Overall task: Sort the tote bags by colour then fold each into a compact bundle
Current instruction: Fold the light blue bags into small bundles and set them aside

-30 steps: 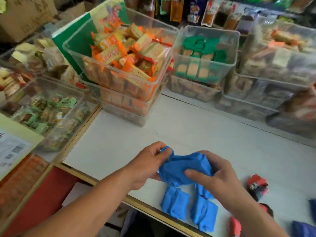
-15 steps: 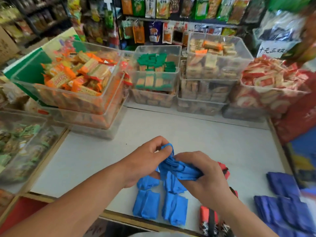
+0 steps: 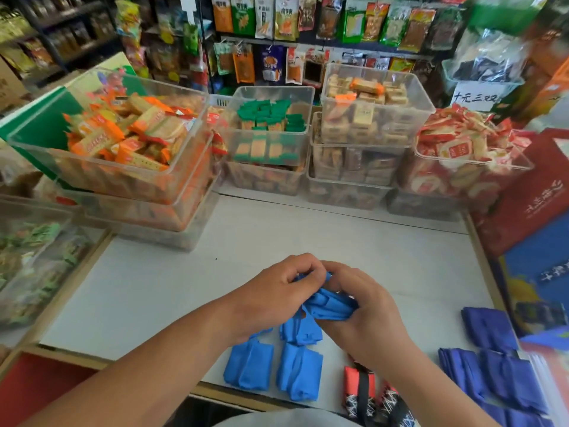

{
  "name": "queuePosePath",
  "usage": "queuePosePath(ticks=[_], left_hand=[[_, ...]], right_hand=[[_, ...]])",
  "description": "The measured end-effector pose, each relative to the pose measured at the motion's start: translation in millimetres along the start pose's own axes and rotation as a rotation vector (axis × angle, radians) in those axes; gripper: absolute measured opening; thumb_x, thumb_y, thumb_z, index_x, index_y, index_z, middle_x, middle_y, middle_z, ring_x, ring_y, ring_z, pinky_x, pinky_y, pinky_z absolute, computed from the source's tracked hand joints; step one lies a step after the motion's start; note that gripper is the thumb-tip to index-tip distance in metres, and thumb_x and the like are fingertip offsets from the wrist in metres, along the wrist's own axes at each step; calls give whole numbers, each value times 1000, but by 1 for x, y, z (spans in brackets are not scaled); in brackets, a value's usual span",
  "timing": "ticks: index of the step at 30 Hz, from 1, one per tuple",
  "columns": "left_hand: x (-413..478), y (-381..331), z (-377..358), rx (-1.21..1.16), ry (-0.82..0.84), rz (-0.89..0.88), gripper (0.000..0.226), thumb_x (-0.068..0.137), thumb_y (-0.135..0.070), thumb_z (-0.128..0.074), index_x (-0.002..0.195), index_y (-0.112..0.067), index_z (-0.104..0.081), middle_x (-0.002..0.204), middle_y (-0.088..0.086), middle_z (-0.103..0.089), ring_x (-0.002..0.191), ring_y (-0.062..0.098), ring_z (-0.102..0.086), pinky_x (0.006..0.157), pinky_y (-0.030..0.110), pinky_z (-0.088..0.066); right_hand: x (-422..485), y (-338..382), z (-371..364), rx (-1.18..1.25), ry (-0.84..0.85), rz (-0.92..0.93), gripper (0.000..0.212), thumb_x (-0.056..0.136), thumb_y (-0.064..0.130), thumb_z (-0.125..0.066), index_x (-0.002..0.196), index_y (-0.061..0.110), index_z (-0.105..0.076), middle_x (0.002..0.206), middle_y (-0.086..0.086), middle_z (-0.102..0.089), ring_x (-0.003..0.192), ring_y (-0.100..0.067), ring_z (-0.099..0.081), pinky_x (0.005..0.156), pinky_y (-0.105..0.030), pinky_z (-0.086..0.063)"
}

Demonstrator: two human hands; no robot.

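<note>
A light blue tote bag (image 3: 331, 306) is scrunched between both hands above the white counter (image 3: 338, 241). My left hand (image 3: 271, 292) pinches its top end; my right hand (image 3: 366, 315) wraps around its body. Below the hands lie three folded light blue bundles (image 3: 249, 366) (image 3: 299, 371) (image 3: 300, 331) near the front edge. To their right are red folded bundles with black straps (image 3: 358, 383), partly hidden by my right forearm. Dark blue folded bags (image 3: 489, 331) (image 3: 495, 377) are stacked at the right edge.
Clear plastic bins of wrapped snacks (image 3: 129, 143) (image 3: 268, 134) (image 3: 366, 118) (image 3: 462, 158) line the back and left of the counter. A red and blue bag (image 3: 529, 229) stands at the right. Hanging snack packets fill the shelves behind.
The view swung right and up, bringing in the dark blue stack. My hands have drawn closer together, squeezing the blue bag into a tighter wad.
</note>
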State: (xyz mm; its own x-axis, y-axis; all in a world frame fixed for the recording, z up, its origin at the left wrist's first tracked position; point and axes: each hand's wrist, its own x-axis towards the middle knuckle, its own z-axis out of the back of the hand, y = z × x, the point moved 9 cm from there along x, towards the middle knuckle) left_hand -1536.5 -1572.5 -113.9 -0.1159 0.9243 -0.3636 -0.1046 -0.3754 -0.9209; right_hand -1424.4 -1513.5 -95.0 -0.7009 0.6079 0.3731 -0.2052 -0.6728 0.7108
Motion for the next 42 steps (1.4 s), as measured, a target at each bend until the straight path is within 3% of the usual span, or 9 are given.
queuePosePath(ticks=[5, 10, 15, 18, 24, 29, 32, 36, 42], left_hand=[[-6, 3, 12, -114, -288, -82, 22, 105, -26, -55, 111, -37, -73, 127, -9, -50, 107, 4, -63, 87, 27, -60], [-21, 31, 21, -157, -605, -90, 27, 93, -16, -72, 110, -36, -66, 119, -14, -60, 107, -3, -62, 75, 11, -52], [-18, 46, 5, -93, -544, -89, 35, 86, -10, -79, 111, -30, -66, 105, -12, -72, 107, 7, -66, 94, 22, -52], [-21, 44, 9, -75, -642, -92, 34, 80, -23, -87, 104, -34, -65, 98, -16, -72, 98, 8, -68, 88, 26, -54], [-27, 42, 7, -159, -717, -86, 27, 82, -21, -85, 101, -29, -68, 91, -14, -75, 83, 9, -71, 78, 27, -59], [-27, 50, -3, -194, -682, -59, 8, 91, -20, -76, 96, -22, -70, 87, -6, -74, 83, 16, -71, 80, 42, -60], [-22, 41, -16, -4, -586, -129, 2, 96, -25, -68, 95, -24, -67, 93, -10, -66, 96, 13, -62, 87, 32, -54], [-22, 24, -26, 407, -536, -291, 19, 96, -38, -55, 99, -20, -58, 103, -15, -50, 107, 9, -49, 89, 17, -40], [-21, 47, -24, 270, -449, -143, 9, 93, -35, -60, 93, -27, -58, 94, -10, -59, 86, 15, -58, 80, 37, -52]], right_hand=[[-4, -24, -7, 29, 0, -165, 39, 76, 19, -84, 89, 35, -51, 84, 12, -63, 74, -12, -58, 62, -28, -48], [-14, -35, -10, 96, -27, -322, 31, 84, 24, -82, 96, 33, -55, 99, 15, -69, 83, -13, -67, 68, -43, -56], [-16, -35, 0, 160, -49, -445, 36, 83, 18, -82, 94, 34, -52, 89, 18, -67, 74, -7, -65, 61, -24, -53], [-13, -28, 3, 195, -53, -459, 30, 84, 22, -80, 94, 30, -53, 88, 18, -67, 74, -7, -65, 60, -23, -53], [-13, -14, 7, 422, -5, -444, 17, 90, 19, -75, 103, 22, -64, 90, 15, -73, 77, -3, -68, 64, -14, -51], [-17, -28, 14, 582, -66, -508, 15, 80, 27, -88, 85, 24, -74, 86, -1, -74, 77, -16, -68, 66, -28, -54], [-23, -35, 6, 575, -113, -556, 11, 87, 20, -81, 87, 22, -71, 86, -7, -72, 80, -25, -67, 70, -43, -53], [-23, -37, 10, 600, -205, -571, 10, 91, 11, -76, 88, 16, -68, 88, -12, -71, 79, -21, -65, 67, -29, -50], [-29, -42, 5, 538, -210, -621, 12, 87, 11, -79, 88, 16, -67, 86, -5, -71, 79, -18, -66, 68, -31, -50]])
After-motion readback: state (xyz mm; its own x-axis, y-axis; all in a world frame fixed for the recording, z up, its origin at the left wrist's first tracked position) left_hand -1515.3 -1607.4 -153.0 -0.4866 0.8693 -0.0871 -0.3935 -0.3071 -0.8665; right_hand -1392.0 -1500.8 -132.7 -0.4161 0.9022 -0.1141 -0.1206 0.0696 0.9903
